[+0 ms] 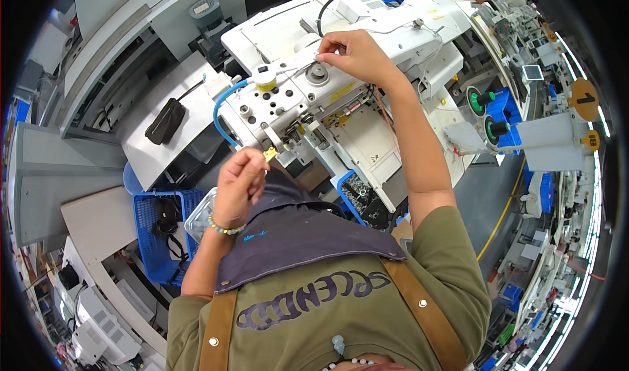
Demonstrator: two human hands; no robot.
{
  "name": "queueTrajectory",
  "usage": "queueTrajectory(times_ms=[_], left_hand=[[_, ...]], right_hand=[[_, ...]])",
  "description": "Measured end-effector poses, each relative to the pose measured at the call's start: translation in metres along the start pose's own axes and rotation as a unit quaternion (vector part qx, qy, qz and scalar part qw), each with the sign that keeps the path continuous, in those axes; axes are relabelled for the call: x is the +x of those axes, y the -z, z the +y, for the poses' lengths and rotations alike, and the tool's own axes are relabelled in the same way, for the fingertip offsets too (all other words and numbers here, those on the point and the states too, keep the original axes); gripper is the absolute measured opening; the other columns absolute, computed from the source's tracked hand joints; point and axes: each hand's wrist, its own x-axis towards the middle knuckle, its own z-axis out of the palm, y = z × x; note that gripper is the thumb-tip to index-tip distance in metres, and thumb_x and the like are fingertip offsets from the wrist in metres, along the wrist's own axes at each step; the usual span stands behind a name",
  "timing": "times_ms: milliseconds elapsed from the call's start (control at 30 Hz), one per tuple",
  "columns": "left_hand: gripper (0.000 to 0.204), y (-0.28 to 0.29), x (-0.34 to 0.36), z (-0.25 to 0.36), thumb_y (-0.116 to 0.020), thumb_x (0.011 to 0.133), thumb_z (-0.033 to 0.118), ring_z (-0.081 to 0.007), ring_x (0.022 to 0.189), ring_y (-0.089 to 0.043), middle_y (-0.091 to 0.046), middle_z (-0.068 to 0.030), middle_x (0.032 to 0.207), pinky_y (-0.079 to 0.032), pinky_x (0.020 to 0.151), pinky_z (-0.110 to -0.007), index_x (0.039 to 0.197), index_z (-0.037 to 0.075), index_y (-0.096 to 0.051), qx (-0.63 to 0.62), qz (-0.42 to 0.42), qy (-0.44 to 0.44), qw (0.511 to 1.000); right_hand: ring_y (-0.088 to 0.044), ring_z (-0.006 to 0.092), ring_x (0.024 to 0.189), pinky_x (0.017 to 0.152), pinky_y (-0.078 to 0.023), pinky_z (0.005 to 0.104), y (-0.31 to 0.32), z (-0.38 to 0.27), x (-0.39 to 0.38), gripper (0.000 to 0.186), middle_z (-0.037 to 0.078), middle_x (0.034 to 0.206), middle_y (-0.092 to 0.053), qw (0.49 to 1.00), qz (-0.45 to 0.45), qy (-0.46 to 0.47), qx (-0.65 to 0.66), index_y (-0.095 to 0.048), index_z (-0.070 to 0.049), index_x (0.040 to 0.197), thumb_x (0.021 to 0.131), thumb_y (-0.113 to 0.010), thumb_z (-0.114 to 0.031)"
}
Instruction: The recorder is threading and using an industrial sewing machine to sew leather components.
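A white industrial sewing machine (341,90) stands in front of me, its head pierced with several round holes. My right hand (357,55) reaches over it, thumb and forefinger pinched just above a round grey metal tension knob (317,74); what the fingertips hold is too small to make out. Lower and to the left, my left hand (240,182) is closed with its fingers curled together. Its fingertips are beside a small yellow part (270,153) at the machine's near end; whatever they pinch is hidden. A blue tube (219,112) curves down from the machine's top towards that hand.
A black pouch (165,121) lies on the grey side table (134,147). Below it stands a blue plastic basket (145,230) with dark items inside. A blue-rimmed tray (362,199) of small dark pieces sits under the machine. Green-based thread cones (485,98) stand at right.
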Motion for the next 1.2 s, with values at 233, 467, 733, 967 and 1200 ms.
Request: queueTrajectory(times_ms=[233, 467, 733, 967, 1200], left_hand=[[0.022, -0.019, 0.001, -0.028, -0.057, 0.105, 0.022, -0.0016, 0.05, -0.035, -0.041, 0.0067, 0.061, -0.031, 0.043, -0.019, 0.093, 0.004, -0.06, 0.094, -0.052, 0.052, 0.993], [0.022, -0.028, 0.008, -0.033, -0.056, 0.105, 0.024, -0.0021, 0.051, -0.032, -0.038, 0.0075, 0.063, -0.031, 0.044, -0.019, 0.094, 0.005, -0.058, 0.002, -0.11, 0.097, 0.989], [0.019, -0.058, 0.024, -0.065, -0.052, 0.107, 0.021, -0.0016, 0.056, -0.036, -0.046, 0.0059, 0.074, -0.034, 0.046, -0.018, 0.099, 0.006, -0.059, -0.045, -0.089, 0.121, 0.988], [0.018, -0.05, 0.023, -0.064, -0.051, 0.107, 0.02, -0.0028, 0.058, -0.036, -0.041, 0.006, 0.072, -0.034, 0.047, -0.019, 0.099, 0.006, -0.058, -0.082, -0.103, 0.117, 0.984], [0.017, -0.041, 0.028, -0.067, -0.05, 0.107, 0.02, -0.0041, 0.058, -0.036, -0.039, 0.0058, 0.072, -0.033, 0.048, -0.02, 0.099, 0.007, -0.056, -0.131, -0.088, 0.159, 0.975]], right_hand=[[-0.057, 0.0123, 0.064, 0.062, -0.046, 0.0285, -0.003, -0.014, -0.03, 0.018, 0.004, 0.071, -0.068, 0.993, 0.023, -0.04, -0.105, -0.072, 0.001, 0.088, 0.085, -0.074, -0.017], [-0.067, 0.0293, 0.067, 0.062, -0.052, 0.0365, -0.01, -0.021, -0.081, 0.011, 0.011, 0.078, -0.072, 0.984, 0.11, -0.123, -0.065, -0.075, -0.007, 0.089, 0.085, -0.069, -0.016], [-0.066, 0.0316, 0.071, 0.063, -0.051, 0.0386, -0.053, -0.046, -0.03, 0.008, 0.007, 0.084, -0.069, 0.956, 0.194, 0.075, -0.209, -0.071, -0.009, 0.084, 0.086, -0.071, -0.017], [-0.07, 0.033, 0.076, 0.071, -0.055, 0.0422, -0.042, -0.065, -0.038, 0.014, 0.012, 0.087, -0.073, 0.963, 0.222, -0.028, -0.154, -0.076, -0.009, 0.087, 0.086, -0.07, -0.021], [-0.07, 0.0328, 0.078, 0.071, -0.055, 0.0413, -0.027, -0.053, -0.044, 0.014, 0.012, 0.085, -0.073, 0.938, 0.085, -0.105, -0.32, -0.076, -0.009, 0.085, 0.085, -0.072, -0.023]])
